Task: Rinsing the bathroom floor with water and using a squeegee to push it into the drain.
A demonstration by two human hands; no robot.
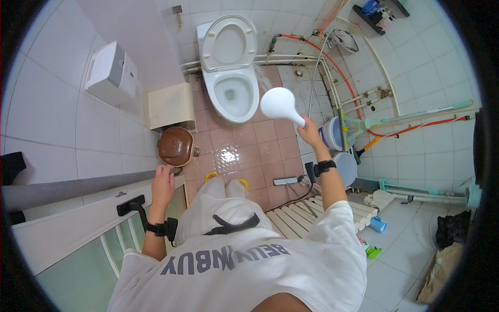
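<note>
My right hand [310,132] is closed around the handle of a white shower head [279,103], held out in front of me over the floor. A thin spray of water [263,78] shows beyond the head, beside the toilet. The white toilet [231,93] stands at the far wall with its lid and seat raised and some water in the bowl. A pale hose [313,86] runs down the right side behind the shower head. My left hand [163,182] is near the top of the white door at the left, its fingers curled with nothing visible in them.
A brown lidded bin [175,146] stands by a cream box [170,107] at the left wall. Right are buckets [344,167], a green-handled mop [421,115] and red hose [343,78]. Wet pink tiles [234,151] lie ahead; a slatted panel [296,218] is at my right.
</note>
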